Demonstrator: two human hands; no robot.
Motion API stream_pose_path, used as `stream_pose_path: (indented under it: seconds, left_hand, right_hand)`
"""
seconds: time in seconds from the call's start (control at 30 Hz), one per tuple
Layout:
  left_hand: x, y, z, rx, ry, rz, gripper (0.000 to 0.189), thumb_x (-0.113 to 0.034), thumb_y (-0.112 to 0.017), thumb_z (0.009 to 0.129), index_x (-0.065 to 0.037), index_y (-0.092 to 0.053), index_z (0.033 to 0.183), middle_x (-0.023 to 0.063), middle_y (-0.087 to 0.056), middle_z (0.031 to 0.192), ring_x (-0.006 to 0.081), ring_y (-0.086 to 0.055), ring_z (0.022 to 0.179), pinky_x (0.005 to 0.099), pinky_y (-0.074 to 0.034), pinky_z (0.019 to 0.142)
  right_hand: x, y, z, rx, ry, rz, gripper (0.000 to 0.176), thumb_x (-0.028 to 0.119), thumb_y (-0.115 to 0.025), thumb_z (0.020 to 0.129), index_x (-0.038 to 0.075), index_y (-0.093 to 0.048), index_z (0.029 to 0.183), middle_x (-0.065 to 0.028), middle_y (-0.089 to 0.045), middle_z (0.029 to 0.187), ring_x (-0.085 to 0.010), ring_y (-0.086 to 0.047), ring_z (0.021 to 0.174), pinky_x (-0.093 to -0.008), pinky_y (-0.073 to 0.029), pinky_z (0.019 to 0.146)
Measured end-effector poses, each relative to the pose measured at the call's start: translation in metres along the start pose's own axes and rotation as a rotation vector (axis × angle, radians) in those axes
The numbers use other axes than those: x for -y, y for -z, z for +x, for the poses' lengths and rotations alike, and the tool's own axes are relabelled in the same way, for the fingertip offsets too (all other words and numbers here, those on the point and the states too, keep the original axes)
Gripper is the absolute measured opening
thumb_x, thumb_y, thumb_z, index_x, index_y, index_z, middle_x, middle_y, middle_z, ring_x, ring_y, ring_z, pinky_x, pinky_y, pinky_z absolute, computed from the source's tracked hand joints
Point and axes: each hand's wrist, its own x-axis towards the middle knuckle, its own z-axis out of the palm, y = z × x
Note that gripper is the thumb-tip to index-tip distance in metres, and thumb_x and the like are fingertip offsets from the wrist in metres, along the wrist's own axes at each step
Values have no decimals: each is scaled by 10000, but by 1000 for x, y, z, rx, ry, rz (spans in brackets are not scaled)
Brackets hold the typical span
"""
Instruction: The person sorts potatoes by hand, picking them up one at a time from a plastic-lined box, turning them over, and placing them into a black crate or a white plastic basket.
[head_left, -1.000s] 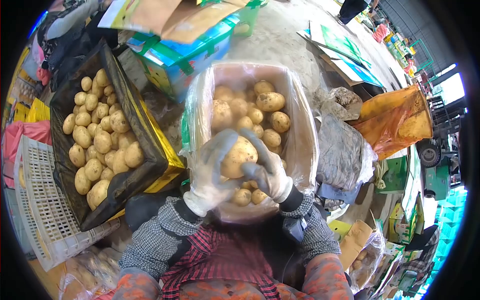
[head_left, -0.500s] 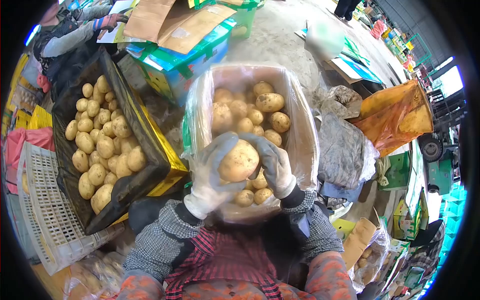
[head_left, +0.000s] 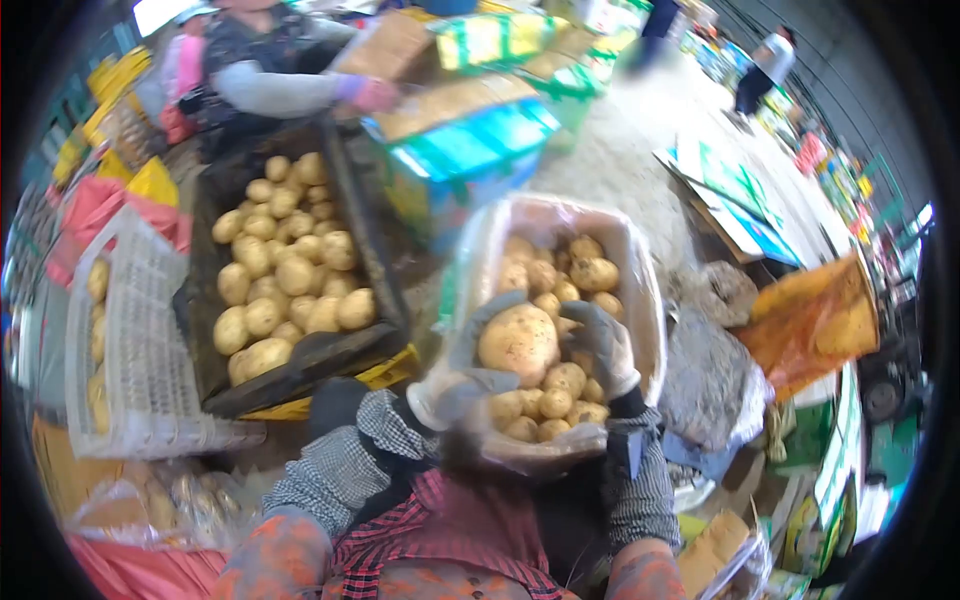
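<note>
A large potato (head_left: 518, 345) is gripped in my gloved left hand (head_left: 462, 362), above the lined box (head_left: 645, 300) of smaller potatoes. My right hand (head_left: 603, 345), also gloved, is just right of that potato over the same box. Its fingers are bent and somewhat blurred, and a gap shows between them and the large potato. Clear plastic film lines the box. Left of it, a dark-lined crate (head_left: 375, 240) holds many potatoes.
A white slatted crate (head_left: 140, 350) stands at the far left. Blue and green cartons (head_left: 470, 150) are behind the box. A co-worker's gloved hand (head_left: 375, 95) rests near them. Grey plastic (head_left: 705, 380) and an orange sack (head_left: 815, 315) lie on the right.
The view has swung, so the boxes appear further right and lower. My right hand has come away from the large potato, which stays in my left hand. The co-worker's arm reaches further across the cartons.
</note>
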Motion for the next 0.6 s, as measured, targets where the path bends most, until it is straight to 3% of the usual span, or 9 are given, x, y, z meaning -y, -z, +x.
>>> stream_pose_path:
  seconds: [0.03,0.07,0.23,0.3,0.33,0.4,0.43,0.47,0.6]
  left_hand:
    - [-7,-3,-14,-5,3,-115,928,29,-766,737,-52,-299,1536,116,-446,1463,242,-489,1333,389,-456,1100]
    - [-15,-4,-30,-19,-8,-225,904,15,-753,762,-60,-295,1539,116,-453,1457,245,-492,1332,395,-457,1098]
    - [-46,20,-109,-139,-135,-306,741,-121,-714,883,-112,-337,1520,132,-477,1446,278,-529,1290,446,-474,1060]
    - [-71,25,-147,-264,-258,-140,730,-135,-697,895,-85,-332,1525,142,-475,1460,283,-511,1314,441,-435,1101]
    - [-83,29,-168,-321,-308,-54,715,-163,-684,912,-88,-328,1527,138,-479,1454,283,-508,1315,443,-430,1104]
    - [-90,46,-202,-194,-418,-417,660,-294,-645,959,-102,-350,1517,130,-494,1430,280,-532,1280,441,-455,1073]
    - [-96,65,-219,-154,-463,-342,647,-329,-637,964,-114,-362,1508,129,-499,1429,287,-540,1277,450,-471,1062]
    - [-106,77,-236,-112,-505,-268,635,-363,-629,969,-127,-375,1500,129,-505,1427,295,-547,1275,459,-488,1051]
    - [-137,52,-288,-436,-665,-271,597,-375,-621,975,-150,-396,1479,133,-508,1436,322,-545,1288,525,-509,1033]
  right_hand:
    - [-12,2,0,-29,-11,78,472,423,-446,1062,48,-634,1279,-66,-697,1043,-150,-665,813,-270,-528,700]
    - [-20,11,0,20,-58,64,400,338,-475,1062,24,-614,1267,-64,-651,1175,-159,-666,914,-303,-557,807]
    - [-111,51,24,4,157,-140,315,270,-498,1038,67,-603,1255,-36,-647,1126,-136,-642,896,-271,-547,749]
    - [-120,45,31,4,59,-68,305,274,-501,1034,71,-616,1231,-33,-656,1096,-127,-628,837,-270,-542,708]
    - [-106,41,26,2,-136,102,297,272,-499,1033,73,-624,1215,-31,-660,1080,-125,-620,801,-272,-539,689]
    - [-117,32,26,1,-236,58,298,281,-516,1015,88,-628,1213,-29,-660,1079,-131,-618,761,-280,-530,673]
    - [-127,32,26,-8,-288,34,300,286,-524,1006,95,-629,1213,-28,-661,1078,-134,-617,741,-284,-525,664]
    - [-138,29,27,19,-292,-110,297,291,-540,991,89,-645,1181,-52,-673,1050,-169,-631,753,-308,-526,682]
    - [-176,8,2,163,-127,-917,298,312,-602,929,63,-708,1054,-149,-724,938,-311,-684,800,-404,-533,755]
